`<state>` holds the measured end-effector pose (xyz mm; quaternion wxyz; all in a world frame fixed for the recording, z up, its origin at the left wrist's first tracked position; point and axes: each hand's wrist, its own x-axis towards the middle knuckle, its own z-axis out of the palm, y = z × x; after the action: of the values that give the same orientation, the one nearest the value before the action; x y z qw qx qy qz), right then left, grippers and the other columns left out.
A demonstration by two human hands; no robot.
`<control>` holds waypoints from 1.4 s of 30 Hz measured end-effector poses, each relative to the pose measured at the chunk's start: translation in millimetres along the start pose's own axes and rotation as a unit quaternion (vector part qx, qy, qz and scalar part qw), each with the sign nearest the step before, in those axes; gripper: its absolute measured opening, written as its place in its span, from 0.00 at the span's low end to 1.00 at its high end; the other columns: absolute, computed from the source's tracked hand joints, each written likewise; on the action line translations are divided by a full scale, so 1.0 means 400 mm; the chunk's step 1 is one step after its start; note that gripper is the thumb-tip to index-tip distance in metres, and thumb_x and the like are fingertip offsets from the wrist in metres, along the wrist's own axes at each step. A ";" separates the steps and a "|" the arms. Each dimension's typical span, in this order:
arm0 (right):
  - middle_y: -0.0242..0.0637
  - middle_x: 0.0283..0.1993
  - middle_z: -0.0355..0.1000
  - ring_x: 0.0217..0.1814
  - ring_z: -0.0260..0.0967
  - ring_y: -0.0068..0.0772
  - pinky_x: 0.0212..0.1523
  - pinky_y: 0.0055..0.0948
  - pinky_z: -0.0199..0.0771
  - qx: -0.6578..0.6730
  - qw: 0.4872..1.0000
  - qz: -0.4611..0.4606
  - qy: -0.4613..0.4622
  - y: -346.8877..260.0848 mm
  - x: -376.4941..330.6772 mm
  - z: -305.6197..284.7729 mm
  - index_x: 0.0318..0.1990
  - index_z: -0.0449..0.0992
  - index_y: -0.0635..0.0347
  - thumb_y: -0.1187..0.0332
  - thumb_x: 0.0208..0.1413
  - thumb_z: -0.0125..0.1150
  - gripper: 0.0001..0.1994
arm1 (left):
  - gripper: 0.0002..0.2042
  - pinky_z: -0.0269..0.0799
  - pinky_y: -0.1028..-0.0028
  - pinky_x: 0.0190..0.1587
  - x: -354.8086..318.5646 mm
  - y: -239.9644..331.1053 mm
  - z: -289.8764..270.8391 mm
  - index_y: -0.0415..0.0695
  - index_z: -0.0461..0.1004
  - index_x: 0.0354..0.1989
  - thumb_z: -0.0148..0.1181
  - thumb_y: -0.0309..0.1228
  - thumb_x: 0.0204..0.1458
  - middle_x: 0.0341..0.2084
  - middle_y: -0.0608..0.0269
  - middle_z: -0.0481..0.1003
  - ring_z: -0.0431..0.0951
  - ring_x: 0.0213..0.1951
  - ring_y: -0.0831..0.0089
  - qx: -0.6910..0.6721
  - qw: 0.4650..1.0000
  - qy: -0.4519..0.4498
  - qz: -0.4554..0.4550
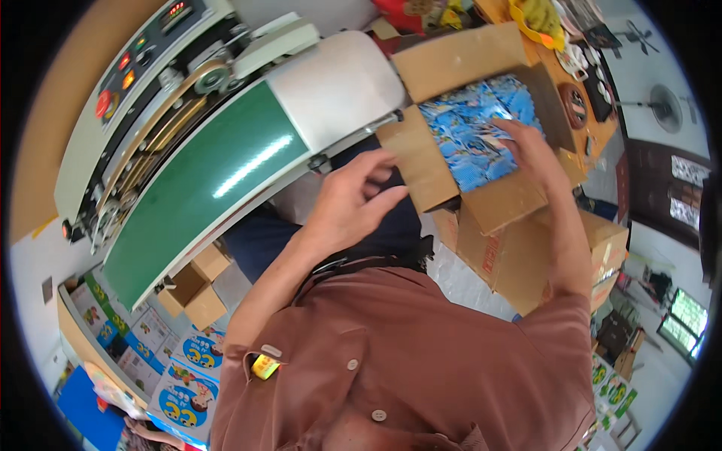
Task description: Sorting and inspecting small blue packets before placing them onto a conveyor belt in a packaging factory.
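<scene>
One open cardboard box point(481, 113), far right, packed with many blue packets point(474, 131), too many to count. Right hand point(530, 146) lies flat on the packets, fingers spread, gripping nothing clearly. Left hand point(353, 199) hovers near the box's left flap, fingers loosely curled, empty. One sealing machine with a green belt point(203, 173) crowds the left. More cartons point(526, 255) stacked below the box; little room between.

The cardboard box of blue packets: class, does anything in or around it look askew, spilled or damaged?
Nothing stands out. The cardboard box sits open with flaps spread, and the blue packets lie loosely jumbled but all inside. The right hand rests on them; the left hand hovers beside the box's near flap. No spill or tear shows.
</scene>
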<state>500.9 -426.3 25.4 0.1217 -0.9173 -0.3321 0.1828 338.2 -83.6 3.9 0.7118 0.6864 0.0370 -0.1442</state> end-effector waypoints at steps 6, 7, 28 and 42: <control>0.51 0.51 0.75 0.52 0.72 0.52 0.55 0.39 0.72 0.144 0.984 -0.106 0.021 -0.315 0.121 -0.197 0.57 0.71 0.67 0.80 0.54 0.59 0.21 | 0.42 0.72 0.61 0.56 0.072 0.129 -0.043 0.36 0.61 0.64 0.77 0.35 0.40 0.55 0.40 0.70 0.73 0.56 0.49 0.210 0.915 0.150 0.311; 0.51 0.51 0.75 0.52 0.72 0.52 0.55 0.39 0.72 0.143 0.983 -0.110 0.022 -0.349 0.146 -0.207 0.57 0.71 0.67 0.80 0.54 0.59 0.21 | 0.43 0.72 0.61 0.57 0.084 0.144 -0.052 0.38 0.61 0.65 0.78 0.34 0.39 0.55 0.43 0.71 0.73 0.56 0.51 0.224 0.904 0.181 0.318; 0.32 0.47 0.75 0.47 0.71 0.20 0.49 0.26 0.71 0.532 0.840 -0.088 0.067 -0.360 0.380 0.095 0.56 0.73 0.63 0.72 0.53 0.69 0.22 | 0.23 0.77 0.71 0.45 0.187 0.007 -0.144 0.37 0.76 0.48 0.75 0.28 0.42 0.38 0.55 0.82 0.81 0.39 0.72 0.056 0.949 0.242 0.194; 0.37 0.42 0.78 0.35 0.76 0.23 0.36 0.23 0.79 0.661 0.739 -0.053 0.120 -0.489 0.343 0.126 0.51 0.77 0.68 0.68 0.64 0.58 0.13 | 0.17 0.78 0.75 0.41 0.031 0.105 -0.173 0.38 0.77 0.47 0.72 0.24 0.47 0.39 0.65 0.81 0.80 0.38 0.78 -0.097 0.955 0.241 0.141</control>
<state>467.2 -184.8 12.2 0.7457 -0.6018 -0.1589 0.2378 371.1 -16.5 37.7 0.7580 0.6267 0.1239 0.1319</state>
